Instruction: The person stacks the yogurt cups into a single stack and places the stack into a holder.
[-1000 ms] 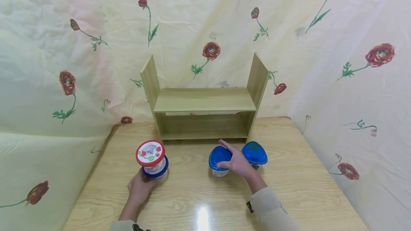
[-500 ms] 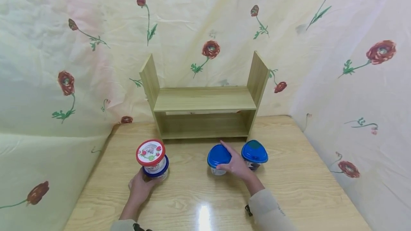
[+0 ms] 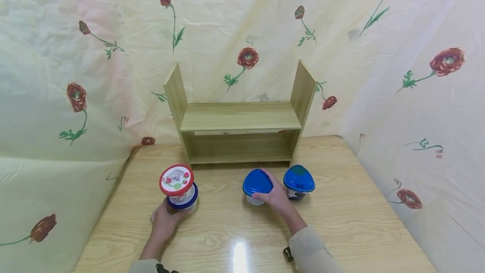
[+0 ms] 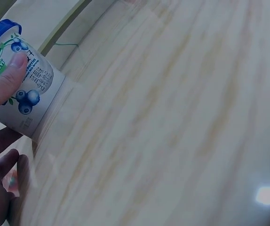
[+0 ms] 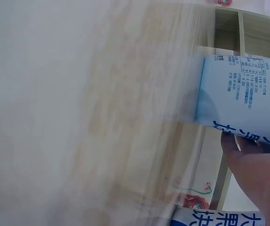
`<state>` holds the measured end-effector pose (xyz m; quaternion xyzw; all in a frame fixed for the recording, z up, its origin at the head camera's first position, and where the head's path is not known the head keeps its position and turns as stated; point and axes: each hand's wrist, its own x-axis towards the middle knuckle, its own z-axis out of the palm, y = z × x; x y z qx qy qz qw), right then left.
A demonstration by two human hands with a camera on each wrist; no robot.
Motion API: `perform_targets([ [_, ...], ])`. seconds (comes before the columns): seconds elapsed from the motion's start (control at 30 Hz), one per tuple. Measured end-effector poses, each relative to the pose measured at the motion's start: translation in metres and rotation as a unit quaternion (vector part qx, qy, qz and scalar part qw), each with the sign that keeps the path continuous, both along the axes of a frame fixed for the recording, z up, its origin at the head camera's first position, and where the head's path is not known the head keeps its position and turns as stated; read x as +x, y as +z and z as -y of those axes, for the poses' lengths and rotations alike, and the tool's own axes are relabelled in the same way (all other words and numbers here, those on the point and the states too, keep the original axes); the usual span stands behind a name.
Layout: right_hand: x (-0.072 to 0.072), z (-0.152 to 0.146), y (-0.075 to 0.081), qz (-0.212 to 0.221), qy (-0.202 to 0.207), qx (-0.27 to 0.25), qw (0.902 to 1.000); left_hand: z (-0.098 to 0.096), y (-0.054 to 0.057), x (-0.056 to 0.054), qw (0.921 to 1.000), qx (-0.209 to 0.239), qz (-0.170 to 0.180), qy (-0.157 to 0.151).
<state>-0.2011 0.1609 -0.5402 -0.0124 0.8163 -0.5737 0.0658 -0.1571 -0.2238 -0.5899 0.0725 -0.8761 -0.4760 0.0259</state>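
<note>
On the left of the head view, my left hand (image 3: 165, 220) grips a round yogurt tub with a dark blue lid (image 3: 193, 198). Its thumb lies across the blueberry print of that tub (image 4: 36, 77) in the left wrist view. Stacked on top is a second yogurt tub with a red-rimmed lid (image 3: 176, 180). My right hand (image 3: 277, 197) holds a rounded-triangular tub with a bright blue lid (image 3: 257, 181), thumb at the near side and fingers round the far side. Its white wall with blue print (image 5: 248, 94) shows in the right wrist view. A matching blue-lidded tub (image 3: 299, 178) stands just right of this hand.
A two-tier wooden shelf (image 3: 241, 116) with tall side panels stands at the back of the wood-grain table (image 3: 223, 231). Flower-patterned cloth (image 3: 212, 20) hangs behind and on both sides.
The right thumb has slid from over the lid to the tub's near side, and that hand has shifted slightly left. The left hand and its stacked tubs stay in place.
</note>
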Motion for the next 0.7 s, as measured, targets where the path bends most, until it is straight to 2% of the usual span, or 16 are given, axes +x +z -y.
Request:
perform_targets([
  [0.7, 0.0002, 0.0051, 0.0, -0.006, -0.006, 0.022, 0.9997, 0.0009, 0.0011, -0.0002, 1.0, -0.006, -0.003, 0.0],
])
